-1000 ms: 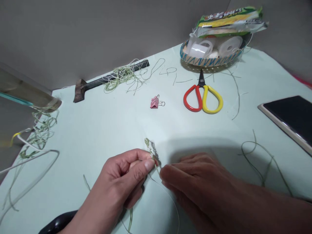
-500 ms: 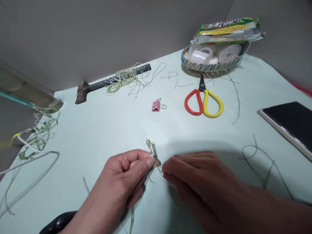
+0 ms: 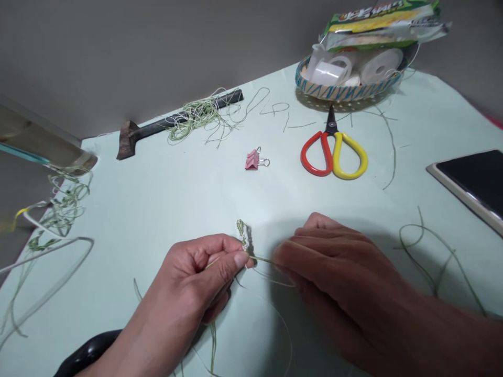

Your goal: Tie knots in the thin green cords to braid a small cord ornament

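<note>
Between thumb and forefinger, my left hand (image 3: 208,277) pinches a small knotted cord piece (image 3: 243,236) in green and white, with a loop at its upper end. My right hand (image 3: 334,283) is closed to the right of it, gripping a green cord (image 3: 262,259) that runs taut from the knotted piece. Its fingertips are mostly turned away from view. A thin white strand (image 3: 288,335) curves down across the table between the hands. More green cords (image 3: 213,345) hang below my left hand.
A pink binder clip (image 3: 252,160) and red-and-yellow scissors (image 3: 333,152) lie beyond the hands. Behind stand a hammer (image 3: 153,126) under tangled cord and a basket (image 3: 346,94) of spools. A phone (image 3: 471,183) lies right; a black object (image 3: 88,353) sits by my left forearm.
My right hand has moved right, away from my left hand, drawing the green cord out straight. My left hand keeps its pinch on the knotted piece. The camera view has shifted slightly.
</note>
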`<state>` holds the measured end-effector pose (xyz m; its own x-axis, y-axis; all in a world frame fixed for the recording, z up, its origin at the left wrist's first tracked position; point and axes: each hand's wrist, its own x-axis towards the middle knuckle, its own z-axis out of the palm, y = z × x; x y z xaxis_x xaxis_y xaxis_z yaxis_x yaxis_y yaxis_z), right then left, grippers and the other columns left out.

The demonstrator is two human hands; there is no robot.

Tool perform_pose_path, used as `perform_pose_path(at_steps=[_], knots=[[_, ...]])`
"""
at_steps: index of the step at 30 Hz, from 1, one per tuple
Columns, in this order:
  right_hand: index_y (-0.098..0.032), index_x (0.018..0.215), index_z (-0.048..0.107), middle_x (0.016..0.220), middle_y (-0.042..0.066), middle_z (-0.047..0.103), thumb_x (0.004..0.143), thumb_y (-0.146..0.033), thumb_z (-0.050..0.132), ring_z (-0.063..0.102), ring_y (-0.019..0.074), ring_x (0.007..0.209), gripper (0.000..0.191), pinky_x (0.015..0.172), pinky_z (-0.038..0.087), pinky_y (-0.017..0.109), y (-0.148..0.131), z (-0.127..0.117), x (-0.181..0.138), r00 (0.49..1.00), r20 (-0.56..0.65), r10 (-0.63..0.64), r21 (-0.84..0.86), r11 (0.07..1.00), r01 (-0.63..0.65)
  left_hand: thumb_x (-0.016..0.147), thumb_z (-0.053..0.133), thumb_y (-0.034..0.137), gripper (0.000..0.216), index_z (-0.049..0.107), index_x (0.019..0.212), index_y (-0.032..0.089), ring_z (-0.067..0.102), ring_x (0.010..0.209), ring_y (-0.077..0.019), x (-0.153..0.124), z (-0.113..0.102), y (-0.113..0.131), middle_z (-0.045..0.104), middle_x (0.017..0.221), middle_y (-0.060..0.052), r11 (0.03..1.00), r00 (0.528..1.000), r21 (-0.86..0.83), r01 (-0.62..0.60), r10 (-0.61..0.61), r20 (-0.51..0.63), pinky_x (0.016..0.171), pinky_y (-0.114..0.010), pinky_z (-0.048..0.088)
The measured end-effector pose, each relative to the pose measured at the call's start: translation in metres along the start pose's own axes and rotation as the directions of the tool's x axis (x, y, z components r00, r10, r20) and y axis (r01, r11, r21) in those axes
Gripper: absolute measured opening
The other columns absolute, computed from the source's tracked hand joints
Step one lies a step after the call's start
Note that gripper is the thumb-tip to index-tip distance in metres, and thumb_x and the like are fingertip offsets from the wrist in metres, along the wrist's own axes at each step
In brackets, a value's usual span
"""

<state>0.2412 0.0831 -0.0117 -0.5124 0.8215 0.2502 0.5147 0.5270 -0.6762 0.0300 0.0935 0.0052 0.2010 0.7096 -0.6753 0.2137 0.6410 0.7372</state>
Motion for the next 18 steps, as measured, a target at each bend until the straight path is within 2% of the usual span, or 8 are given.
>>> perform_pose_path(at_steps=[3,7,10,13,18], knots=[[-0.021,0.068,0.038,0.060,-0.006,0.048,0.081,0.000,0.043,0.039,0.0123,0.057,0.025,0.067,0.033,0.032,0.002,0.000,0.001,1.000,0.017,0.017,0.003,1.000,-0.017,0.085,0.076,0.049,0.032,0.066,0.076,0.020,0.017,0.048,-0.0085,0.000,0.001,-0.002,0.033,0.055,0.008,1.000,1.000,-0.022,-0.014,0.013,-0.022,0.043,-0.026,0.011],[-0.021,0.067,0.037,0.060,-0.005,0.047,0.079,0.001,0.043,0.038,0.0125,0.056,0.025,0.067,0.030,0.033,0.005,-0.001,0.005,0.997,0.038,0.060,-0.036,0.998,-0.058,0.086,0.075,0.050,0.032,0.065,0.075,0.021,0.017,0.049,-0.0092,0.001,0.002,0.002,0.030,0.054,0.008,1.000,1.000,-0.014,-0.004,0.004,-0.018,0.044,-0.026,0.011],[-0.020,0.068,0.046,0.061,-0.004,0.050,0.082,-0.001,0.045,0.040,0.0140,0.058,0.024,0.068,0.030,0.034,0.007,-0.001,0.007,0.993,0.069,0.099,-0.088,0.992,-0.093,0.088,0.072,0.047,0.032,0.064,0.073,0.020,0.017,0.048,-0.0089,0.002,0.002,0.007,0.032,0.052,0.008,1.000,1.000,0.024,-0.004,0.004,-0.025,0.043,-0.025,0.011],[-0.019,0.080,0.060,0.070,-0.001,0.059,0.086,-0.004,0.048,0.049,0.0169,0.068,0.020,0.074,0.033,0.037,0.009,0.002,0.008,0.993,0.044,0.109,-0.096,0.990,-0.104,0.090,0.068,0.044,0.032,0.065,0.071,0.019,0.015,0.046,-0.0084,0.004,0.001,0.011,0.031,0.047,0.009,0.999,0.999,0.049,-0.021,0.022,-0.027,0.042,-0.024,0.010],[-0.018,0.091,0.062,0.079,0.002,0.063,0.090,-0.010,0.049,0.050,0.0186,0.071,0.015,0.074,0.034,0.038,0.010,0.007,0.009,0.996,-0.063,0.066,-0.052,0.996,-0.070,0.090,0.066,0.044,0.029,0.069,0.077,0.018,0.019,0.046,-0.0084,0.008,0.001,0.012,0.038,0.049,0.007,0.999,1.000,0.047,-0.024,0.024,-0.004,0.041,-0.024,0.012]])
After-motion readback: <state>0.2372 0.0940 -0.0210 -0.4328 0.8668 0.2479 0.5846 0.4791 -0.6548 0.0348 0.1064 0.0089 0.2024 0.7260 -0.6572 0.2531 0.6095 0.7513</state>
